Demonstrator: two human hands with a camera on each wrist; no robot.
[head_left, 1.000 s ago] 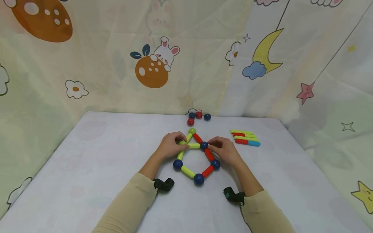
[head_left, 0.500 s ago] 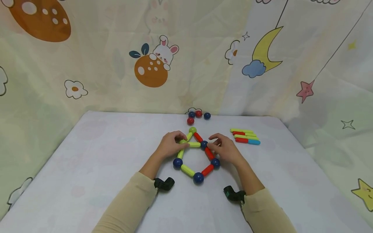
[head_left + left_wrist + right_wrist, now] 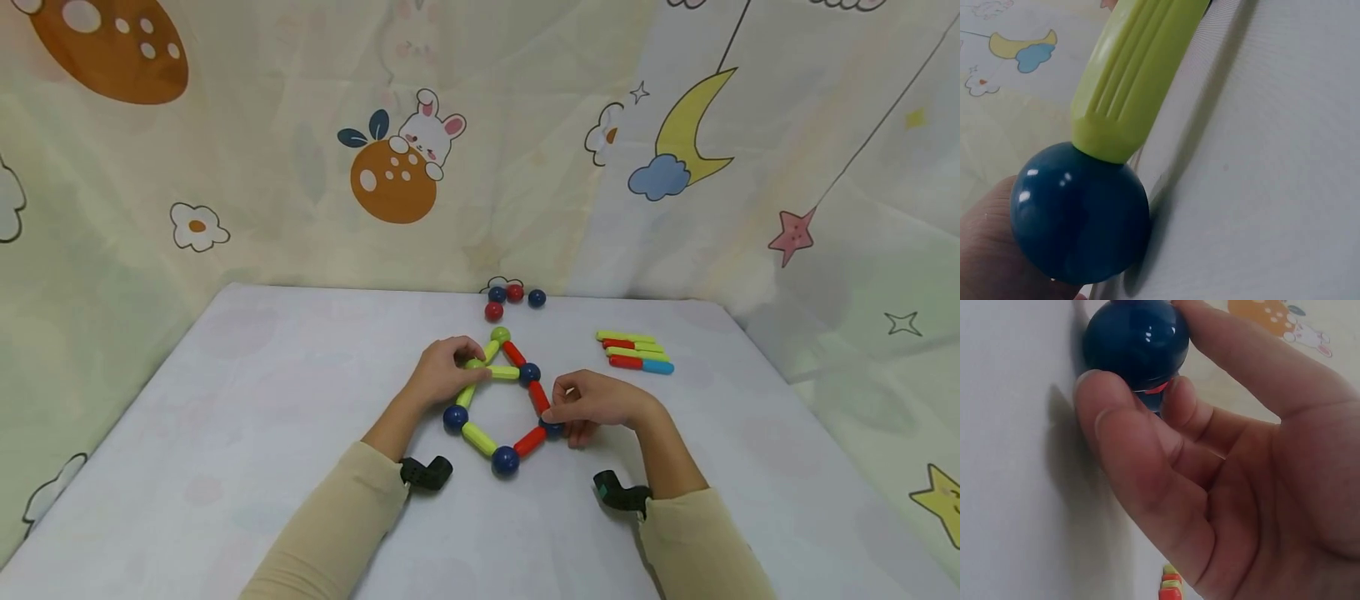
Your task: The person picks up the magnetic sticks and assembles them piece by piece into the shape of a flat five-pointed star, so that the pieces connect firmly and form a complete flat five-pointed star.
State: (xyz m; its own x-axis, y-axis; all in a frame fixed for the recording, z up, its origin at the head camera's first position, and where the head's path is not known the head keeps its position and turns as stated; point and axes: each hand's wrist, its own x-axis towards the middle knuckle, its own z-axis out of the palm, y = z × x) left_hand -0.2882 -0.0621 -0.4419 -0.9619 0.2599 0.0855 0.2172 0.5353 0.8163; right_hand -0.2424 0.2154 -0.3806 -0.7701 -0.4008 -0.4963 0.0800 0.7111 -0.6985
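A flat frame of rods and balls lies on the table, a triangle above a five-sided ring. My left hand point(image 3: 442, 372) pinches the green ball point(image 3: 474, 364) at the ring's upper left corner. My right hand point(image 3: 603, 400) holds the blue ball point(image 3: 1138, 347) at the ring's right corner between thumb and curled fingers. Between that ball and the upper blue ball point(image 3: 529, 372) runs a red rod point(image 3: 539, 398). Another blue ball point(image 3: 506, 461) forms the bottom corner. The left wrist view shows a green rod point(image 3: 1138, 81) meeting the left blue ball point(image 3: 1082, 212).
Loose red and blue balls point(image 3: 493, 312) sit at the table's back edge. Several rods point(image 3: 637, 353), green, red and blue, lie side by side at the back right. A patterned cloth point(image 3: 300, 167) hangs behind the white table point(image 3: 225, 433).
My right hand has let go of the upper right blue ball and moved down to the one at the right corner. The ring's lower part has shifted slightly left. My left hand keeps its place.
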